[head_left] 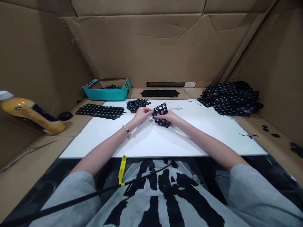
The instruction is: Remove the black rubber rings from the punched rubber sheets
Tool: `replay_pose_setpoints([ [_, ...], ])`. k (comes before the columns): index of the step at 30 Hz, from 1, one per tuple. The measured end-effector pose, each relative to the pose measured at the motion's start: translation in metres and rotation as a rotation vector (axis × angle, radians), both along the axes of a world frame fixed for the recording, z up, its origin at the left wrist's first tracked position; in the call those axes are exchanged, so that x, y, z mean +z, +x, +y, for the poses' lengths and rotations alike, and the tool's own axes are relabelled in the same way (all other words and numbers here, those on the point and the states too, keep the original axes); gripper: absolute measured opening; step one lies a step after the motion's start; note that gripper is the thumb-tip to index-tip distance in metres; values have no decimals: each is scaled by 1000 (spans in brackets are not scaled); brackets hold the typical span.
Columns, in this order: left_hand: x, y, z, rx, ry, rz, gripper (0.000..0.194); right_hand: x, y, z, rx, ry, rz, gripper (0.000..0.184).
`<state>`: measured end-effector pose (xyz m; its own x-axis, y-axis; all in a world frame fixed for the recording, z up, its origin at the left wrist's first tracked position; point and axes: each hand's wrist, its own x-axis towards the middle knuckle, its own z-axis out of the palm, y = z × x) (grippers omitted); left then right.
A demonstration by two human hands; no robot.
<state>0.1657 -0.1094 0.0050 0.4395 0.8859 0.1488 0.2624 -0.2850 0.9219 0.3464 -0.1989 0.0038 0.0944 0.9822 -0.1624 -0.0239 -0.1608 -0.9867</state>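
Head view | left grip [141, 115] fingers together on black perforated sheet [161, 110] | right grip [167, 118] clamped on it

Corrugated cardboard walls [151, 44] around a white-topped table [78, 145]

A box [106, 93] sits behind the board [156, 142], punched sheets [229, 99] piled right.

A small piece of black perforated sheet [161, 114], full of round holes, is bunched up and tilted.
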Motion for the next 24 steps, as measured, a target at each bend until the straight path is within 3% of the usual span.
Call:
replay_pose_setpoints([
  [3,13,-24,22,130,-33,34,31,1,4,1,6,-17,-69,31],
  [5,20,-46,42,256,26,-5,30,2,7,1,0,-13,-65,30],
  [9,21,-75,71,335,99,56,12,2,9,0,-28,-20,-47,31],
  [14,9,-73,76,370,385,281,7,0,10,1,-24,-23,-60,34],
  [17,13,-62,65,406,522,266,10,-2,11,2,-18,-14,-66,36],
  [19,19,-50,51,320,554,210,20,-3,10,2,-25,3,-54,37],
  [22,25,-28,23,-32,553,211,25,-4,6,2,-35,60,-17,37],
  [24,24,-15,6,-187,570,240,26,-5,3,2,-34,92,-11,38],
])
